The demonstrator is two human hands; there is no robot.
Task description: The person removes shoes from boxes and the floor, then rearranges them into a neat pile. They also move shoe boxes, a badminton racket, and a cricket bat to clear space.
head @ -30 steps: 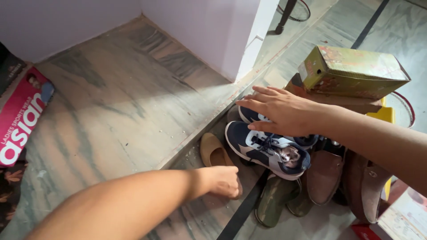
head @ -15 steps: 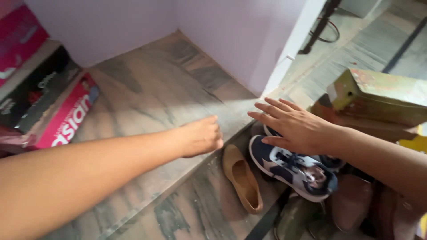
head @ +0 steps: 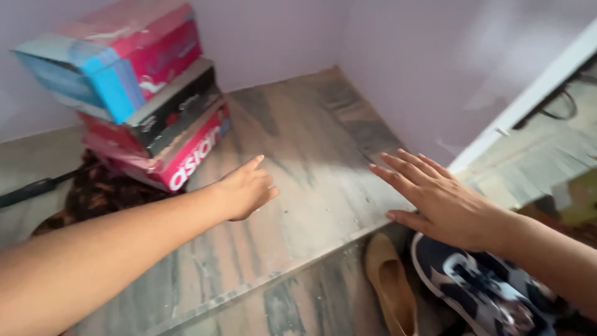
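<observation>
Inspector: Marble, grey and brown veined, lies under both hands. Fingers [head: 256, 164] of the left hand [head: 245, 191] are loosely curled with the forefinger extended, holding nothing, low over the raised step [head: 298, 205].

Clerk: And the other side?

Inspector: Fingers [head: 407, 167] of the right hand [head: 444, 202] are spread flat and wide, palm down, empty, over the step's front edge. I cannot tell whether either hand touches the stone.

Clerk: What sits nearest?

Inspector: Just below the right hand, on the lower floor [head: 298, 305], a tan flat shoe [head: 392, 289] lies beside a navy and white sneaker [head: 482, 292]. The wrist partly covers the sneaker.

Clerk: Handling, in your judgement?

Inspector: The flat shoe looks light and soft; a pinch at its open rim or heel should serve. The sneaker appears stiffer and somewhat heavier; the heel collar or the laced upper offers the surest hold. Neither seems fragile or slippery.

Clerk: Further out?

Inspector: Three stacked boxes [head: 143, 93], blue, black and pink, stand in the far left corner, well apart from the hands, against a pale lilac wall [head: 404, 62]. Dark patterned cloth [head: 93, 196] lies at their foot.
</observation>
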